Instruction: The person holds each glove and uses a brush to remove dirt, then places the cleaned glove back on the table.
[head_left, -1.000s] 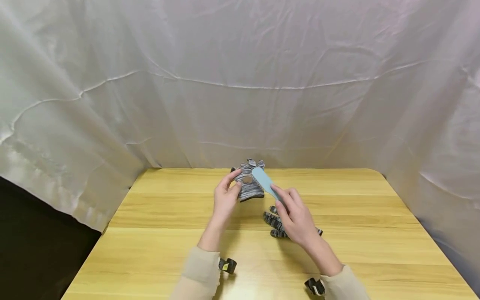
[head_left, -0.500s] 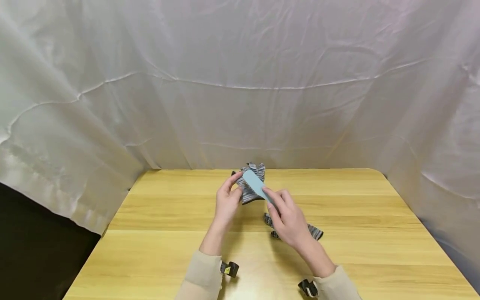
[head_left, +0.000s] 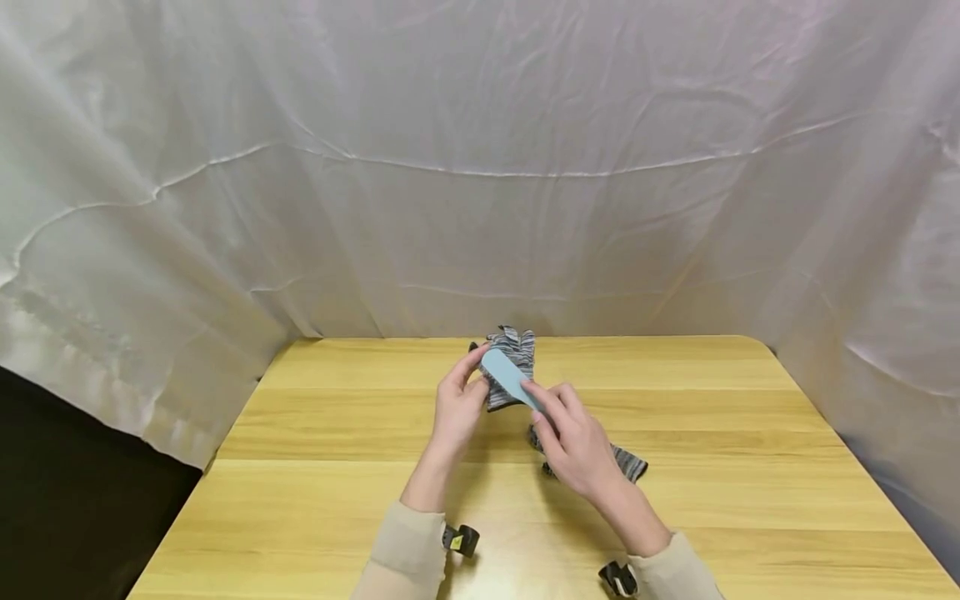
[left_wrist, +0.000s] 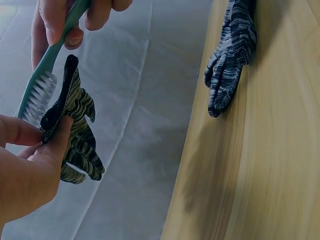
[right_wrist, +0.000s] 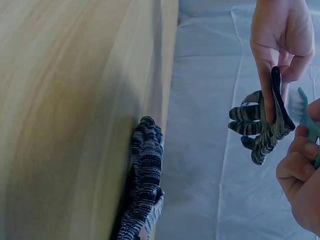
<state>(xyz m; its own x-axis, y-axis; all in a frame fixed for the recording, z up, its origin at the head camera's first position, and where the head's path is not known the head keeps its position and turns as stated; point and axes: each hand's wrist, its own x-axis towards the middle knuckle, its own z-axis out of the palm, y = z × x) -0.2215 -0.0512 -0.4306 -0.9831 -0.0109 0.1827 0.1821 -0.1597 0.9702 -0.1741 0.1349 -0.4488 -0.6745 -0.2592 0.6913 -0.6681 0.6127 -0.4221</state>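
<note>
My left hand [head_left: 457, 410] pinches a grey-and-black striped knit glove [head_left: 523, 360] between thumb and fingers, near one side, holding it up off the table. In my right hand [head_left: 576, 442] is a light blue-green scrub brush [head_left: 504, 372], gripped by its handle. Its white bristles [left_wrist: 41, 95] face the glove in the left wrist view; whether they press into it I cannot tell. A second matching glove [head_left: 628, 463] lies on the table below my right hand, which partly covers it in the head view. The right wrist view shows this lying glove [right_wrist: 147, 170] more fully.
The wooden table [head_left: 315, 500] spreads under both arms. Grey fabric curtain [head_left: 480, 233] hangs behind its far edge and along both sides. Black camera mounts sit at the left wrist [head_left: 461, 540] and the right wrist [head_left: 618, 577].
The brush has moved left and slightly down over the held glove, covering a brown patch visible one second ago. In the last half second both hands have shifted only a little.
</note>
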